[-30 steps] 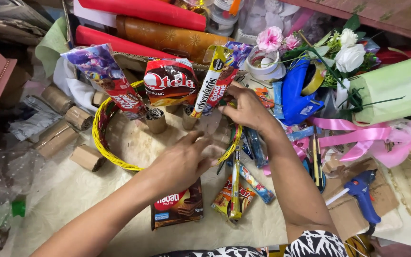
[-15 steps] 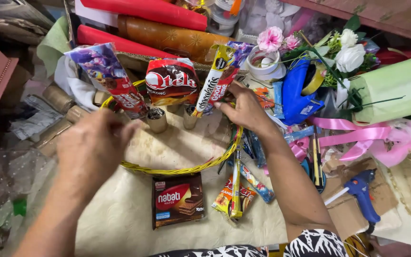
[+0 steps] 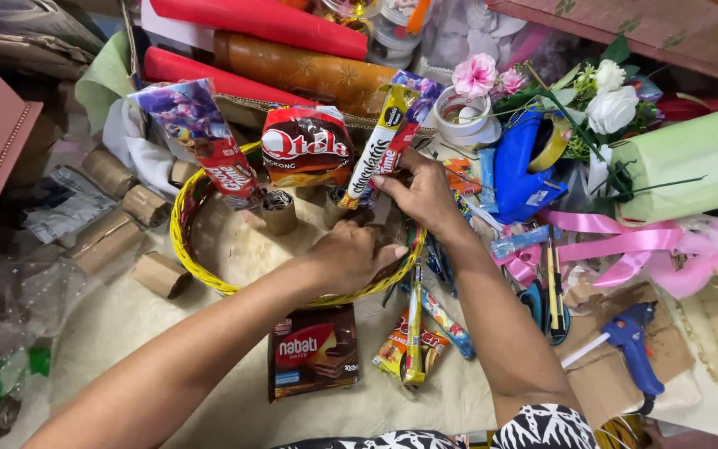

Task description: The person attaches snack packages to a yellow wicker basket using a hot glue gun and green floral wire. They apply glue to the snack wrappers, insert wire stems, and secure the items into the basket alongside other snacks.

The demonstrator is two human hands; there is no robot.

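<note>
A round yellow wicker basket (image 3: 183, 249) lies in the middle, with snack packs standing upright along its far side on cardboard tubes. My left hand (image 3: 351, 258) rests on the basket's near right rim, fingers curled over it. My right hand (image 3: 421, 193) pinches the lower end of a long yellow and white snack stick (image 3: 373, 148) beside a purple wrapped pack. A red and brown chip bag (image 3: 307, 145) and a purple and red pouch (image 3: 197, 137) stand to the left. A brown wafer pack (image 3: 313, 349) lies flat in front of the basket.
Loose cardboard tubes (image 3: 126, 208) lie left of the basket. Red and orange paper rolls (image 3: 284, 50) fill the back. A blue tape dispenser (image 3: 521, 162), pink ribbon (image 3: 608, 245), artificial flowers (image 3: 612, 104), a green roll (image 3: 691, 162), a blue glue gun (image 3: 633, 349) and small candy packs (image 3: 413, 341) crowd the right.
My left hand swung out to the left, away from the basket, then came back to its near right rim. My right hand stayed at the snack stick.
</note>
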